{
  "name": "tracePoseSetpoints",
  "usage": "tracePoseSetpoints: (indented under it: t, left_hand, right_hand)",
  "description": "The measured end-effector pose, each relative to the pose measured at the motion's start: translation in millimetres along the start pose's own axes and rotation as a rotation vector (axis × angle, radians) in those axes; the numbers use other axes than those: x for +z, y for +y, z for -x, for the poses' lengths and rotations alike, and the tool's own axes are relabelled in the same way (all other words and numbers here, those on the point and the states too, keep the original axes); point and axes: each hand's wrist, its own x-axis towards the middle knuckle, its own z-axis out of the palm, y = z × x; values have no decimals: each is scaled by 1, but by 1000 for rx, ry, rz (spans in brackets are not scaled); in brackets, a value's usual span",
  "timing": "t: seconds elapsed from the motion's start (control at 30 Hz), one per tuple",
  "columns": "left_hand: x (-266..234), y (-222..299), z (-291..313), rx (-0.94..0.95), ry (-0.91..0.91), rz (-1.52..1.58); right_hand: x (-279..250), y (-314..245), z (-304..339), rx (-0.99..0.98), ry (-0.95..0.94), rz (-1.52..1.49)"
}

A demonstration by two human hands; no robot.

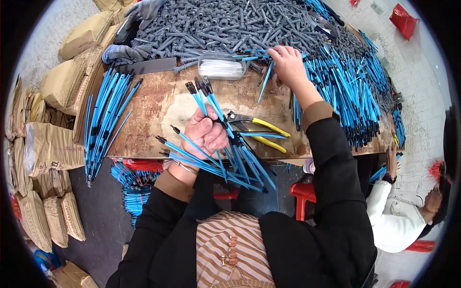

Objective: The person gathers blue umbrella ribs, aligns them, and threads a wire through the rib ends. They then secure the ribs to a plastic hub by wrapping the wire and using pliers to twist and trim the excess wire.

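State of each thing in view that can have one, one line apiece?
Left hand: closed around blue rod bundle
Blue rod bundle: ends fanned apart
Right hand: fingers bent over tray-side blue rods, grip unclear
Yellow-handled pliers: lying, handles spread
Clear plastic tray: open, holding white strips
Gray plastic plugs: heaped loose
Blue-gray work glove: crumpled
Brown paper sacks: stacked
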Motion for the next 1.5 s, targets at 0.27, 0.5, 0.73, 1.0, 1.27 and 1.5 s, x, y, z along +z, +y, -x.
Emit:
tracePoseSetpoints:
  t: [0.27,0.5,0.73,1.0,1.27,1.5]
  left_hand:
    - [1,2,2,-27,97,-188]
    - [0,0,-5,-28,209,-208]
    - [8,-7,-3,23,218,-178]
    - [55,-20,-2,123,203,-395]
    - [85,-39,-8,141,393,-835]
    - [131,-52,7,52,484,-969]
  right_hand:
    - [-73,37,-73,-74,476,-7]
    - [-178,65,-84,87,-21,-121]
    - [-229,-72,3,469,-443,-1447]
    - [-217,-130,68,739,-398,-1400]
    - [-225,-152,90,774,-243,-1460]
    - [-237,-176,114,1008,59,-1863]
